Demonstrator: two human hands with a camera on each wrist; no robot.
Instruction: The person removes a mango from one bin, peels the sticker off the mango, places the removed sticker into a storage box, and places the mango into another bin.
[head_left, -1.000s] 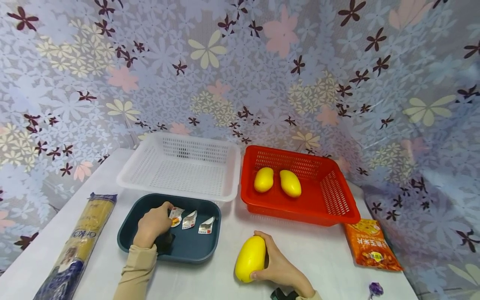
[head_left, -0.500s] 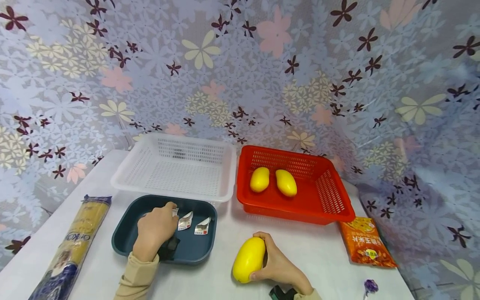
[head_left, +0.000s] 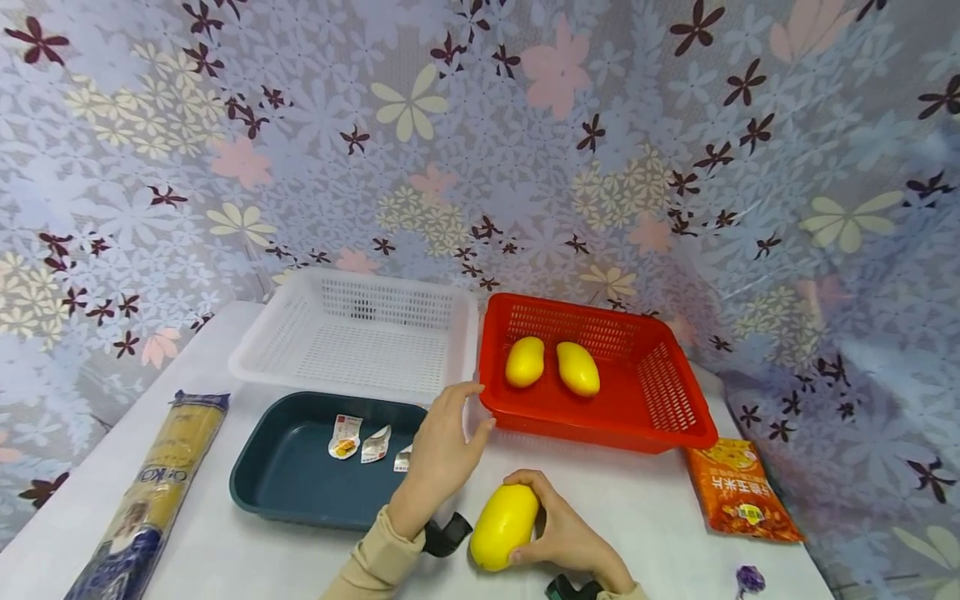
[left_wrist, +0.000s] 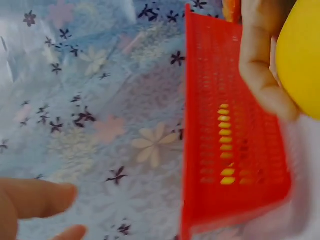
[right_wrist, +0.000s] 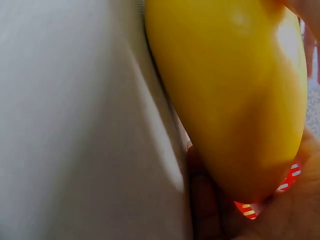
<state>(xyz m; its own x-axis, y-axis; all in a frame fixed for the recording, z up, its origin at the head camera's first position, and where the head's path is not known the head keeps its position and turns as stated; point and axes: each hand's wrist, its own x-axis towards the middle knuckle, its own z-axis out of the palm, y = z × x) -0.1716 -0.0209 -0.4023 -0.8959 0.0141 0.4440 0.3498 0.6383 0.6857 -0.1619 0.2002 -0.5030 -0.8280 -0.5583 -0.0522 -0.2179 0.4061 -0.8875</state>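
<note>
My right hand (head_left: 561, 527) grips a yellow mango (head_left: 504, 528) at the front of the table, its fingers and thumb curled round the fruit's right side. In the right wrist view the mango (right_wrist: 230, 95) fills much of the frame. My left hand (head_left: 441, 450), holding nothing, hovers over the right end of the dark blue tray (head_left: 300, 479), thumb and fingers apart. Its fingertips reach toward the near left corner of the red basket (head_left: 592, 427), where two more mangoes (head_left: 577, 369) lie. Several small white packets (head_left: 345, 437) sit in the tray, one partly hidden by the left hand.
Behind the tray stands a white basket (head_left: 375, 354). A long pack of spaghetti (head_left: 153, 492) lies at the left, an orange snack bag (head_left: 742, 492) at the right. Nearer the front right is a purple-wrapped lollipop (head_left: 750, 578). A flowered cloth (head_left: 450, 150) hangs behind the table.
My left hand has come out of the tray and moved right toward the red basket, uncovering the leftmost packet. The right hand keeps its hold on the mango in about the same place.
</note>
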